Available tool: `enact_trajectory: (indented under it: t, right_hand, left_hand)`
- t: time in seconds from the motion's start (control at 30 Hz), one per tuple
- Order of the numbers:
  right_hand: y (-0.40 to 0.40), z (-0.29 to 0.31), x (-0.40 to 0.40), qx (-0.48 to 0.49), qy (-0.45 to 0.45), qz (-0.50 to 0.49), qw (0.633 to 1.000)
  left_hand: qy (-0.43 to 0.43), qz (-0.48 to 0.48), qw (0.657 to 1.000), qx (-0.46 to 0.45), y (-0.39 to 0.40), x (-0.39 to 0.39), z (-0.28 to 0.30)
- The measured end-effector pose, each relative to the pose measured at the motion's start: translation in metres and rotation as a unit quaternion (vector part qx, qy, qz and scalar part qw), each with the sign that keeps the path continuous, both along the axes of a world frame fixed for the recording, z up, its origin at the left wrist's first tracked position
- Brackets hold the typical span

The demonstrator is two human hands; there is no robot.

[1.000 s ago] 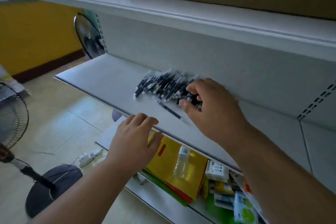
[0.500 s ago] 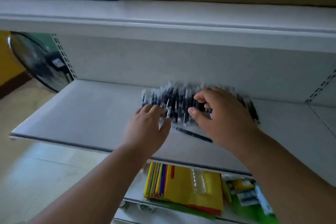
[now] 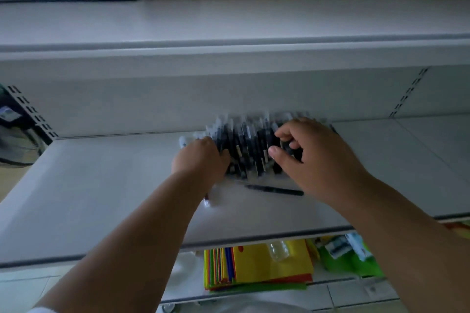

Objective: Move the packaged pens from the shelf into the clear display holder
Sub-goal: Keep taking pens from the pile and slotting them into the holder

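Both hands are set on the heap of packaged pens (image 3: pixel 250 150) at the back of the white shelf (image 3: pixel 101 185): the left hand (image 3: pixel 201 157) is curled over the heap's left end, while pens are pinched by the right hand (image 3: pixel 310 160) between thumb and bent fingers. One loose pen (image 3: pixel 274 189) lies apart (just in front). Coloured folders (image 3: pixel 256 265) are stacked on the shelf below.

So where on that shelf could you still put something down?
The shelf shows bare to the left of the left hand, and also right of the right hand. It is crowded between them: the packaged pens pile and one loose pen.
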State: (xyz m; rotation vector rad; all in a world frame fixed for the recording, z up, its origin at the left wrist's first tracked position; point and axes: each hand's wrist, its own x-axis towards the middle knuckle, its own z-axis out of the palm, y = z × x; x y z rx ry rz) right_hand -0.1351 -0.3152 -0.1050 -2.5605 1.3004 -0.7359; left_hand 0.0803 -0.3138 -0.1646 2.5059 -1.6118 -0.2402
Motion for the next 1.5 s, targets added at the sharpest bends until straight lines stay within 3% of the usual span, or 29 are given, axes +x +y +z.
enact_trajectory:
  t: [0.17, 0.37, 0.43, 0.5, 0.57, 0.73, 1.03, 1.17, 1.3, 1.5]
  right_hand:
    - [-0.007, -0.004, 0.005, -0.003, -0.005, -0.003, 1.0]
    - [-0.011, -0.016, 0.0, -0.002, -0.006, -0.002, 1.0]
    - [-0.011, -0.021, 0.0, 0.013, -0.008, 0.001, 1.0]
    - [-0.01, -0.027, -0.001, 0.032, -0.005, 0.01, 0.999]
    - [-0.007, -0.034, -0.002, 0.06, 0.016, 0.021, 0.998]
    - [-0.001, -0.053, -0.004, 0.094, 0.098, 0.007, 0.991]
    - [0.003, -0.06, -0.005, 0.079, 0.222, 0.036, 0.971]
    - [0.015, -0.048, -0.031, 0.073, 0.135, 0.036, 0.988]
    - [0.028, -0.027, -0.096, 0.096, -0.018, -0.028, 0.995]
    - [0.051, -0.001, -0.244, 0.084, -0.209, -0.123, 0.967]
  left_hand:
    - [-0.013, -0.02, 1.0, 0.01, -0.001, 0.002, 0.003]
    - [0.088, -0.002, 0.981, -0.17, 0.025, 0.001, 0.002]
    - [0.207, -0.016, 0.949, -0.236, 0.042, -0.004, 0.0]
    - [0.395, -0.037, 0.873, -0.285, 0.059, -0.009, -0.004]
    - [0.512, -0.049, 0.8, -0.309, 0.075, -0.013, -0.007]
    - [0.572, -0.09, 0.756, -0.307, 0.109, -0.029, -0.006]
    - [0.562, -0.118, 0.74, -0.349, 0.136, -0.053, 0.001]
    - [0.559, -0.116, 0.738, -0.361, 0.135, -0.079, 0.004]
    - [0.57, -0.117, 0.736, -0.345, 0.124, -0.126, 0.002]
    - [0.572, -0.136, 0.752, -0.299, 0.095, -0.257, -0.006]
